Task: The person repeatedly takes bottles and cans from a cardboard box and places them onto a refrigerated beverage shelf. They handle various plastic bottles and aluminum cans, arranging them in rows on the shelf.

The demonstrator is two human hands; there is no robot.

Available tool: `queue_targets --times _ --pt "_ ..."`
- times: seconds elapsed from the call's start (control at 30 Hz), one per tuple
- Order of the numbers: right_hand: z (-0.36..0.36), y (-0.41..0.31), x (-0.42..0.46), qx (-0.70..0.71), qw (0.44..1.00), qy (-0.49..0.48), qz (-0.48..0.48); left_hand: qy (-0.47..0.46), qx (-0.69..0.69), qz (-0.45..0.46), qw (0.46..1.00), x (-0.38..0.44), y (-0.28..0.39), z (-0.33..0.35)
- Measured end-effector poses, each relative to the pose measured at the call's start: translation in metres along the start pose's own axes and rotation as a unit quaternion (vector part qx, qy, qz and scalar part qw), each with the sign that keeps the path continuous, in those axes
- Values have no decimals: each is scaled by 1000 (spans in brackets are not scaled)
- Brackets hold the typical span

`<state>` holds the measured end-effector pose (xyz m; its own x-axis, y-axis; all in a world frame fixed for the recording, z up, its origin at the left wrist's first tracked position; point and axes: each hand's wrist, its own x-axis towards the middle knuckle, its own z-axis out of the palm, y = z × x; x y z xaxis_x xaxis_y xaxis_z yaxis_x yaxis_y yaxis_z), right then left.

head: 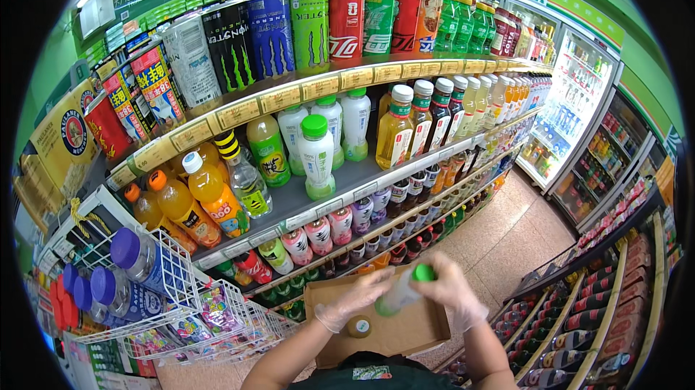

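My right hand [452, 288], in a clear thin glove, grips a white bottle with a green cap [400, 293] near its cap end. The bottle is tilted and blurred. My left hand [358, 296], gloved too, is beside it with fingers extended; I see no grip on the bottle. Below both hands is a shallow cardboard box [415, 330]. One bottle [359, 327] stands in it, seen from above, with a pale round cap. On the shelf ahead, a similar green-capped coconut water bottle [316, 159] stands at the front, with several more behind it.
Juice bottles [209, 194] stand left on that shelf, tea bottles [395, 129] to its right. Large drink cans [271, 34] line the top. A white wire rack [179, 281] juts out at left. Another bottle shelf [575, 308] is at right; a lit fridge [570, 102] stands beyond the tiled floor [510, 238].
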<state>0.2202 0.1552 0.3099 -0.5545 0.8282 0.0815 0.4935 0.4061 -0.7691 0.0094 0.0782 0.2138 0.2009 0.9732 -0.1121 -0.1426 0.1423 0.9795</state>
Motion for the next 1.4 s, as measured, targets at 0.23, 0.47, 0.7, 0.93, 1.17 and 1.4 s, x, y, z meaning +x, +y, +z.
queue_targets --times 0.23,0.47,0.7,0.93,1.17,1.4 --pt "-64 -102 74 -14 947 231 -222 80 103 216 968 25 136 -12" --pt "-62 -159 141 -64 926 260 -267 158 123 290 936 62 185 -50" --pt "-48 -162 192 -136 947 159 -244 172 112 279 938 65 191 -53" --pt "-37 -155 221 -124 961 123 -212 183 89 261 944 82 173 -69" --pt "-33 -158 241 -152 956 158 -193 182 94 238 950 92 172 -76" --pt "-29 -148 239 -178 941 189 -216 158 78 240 955 94 167 -77"
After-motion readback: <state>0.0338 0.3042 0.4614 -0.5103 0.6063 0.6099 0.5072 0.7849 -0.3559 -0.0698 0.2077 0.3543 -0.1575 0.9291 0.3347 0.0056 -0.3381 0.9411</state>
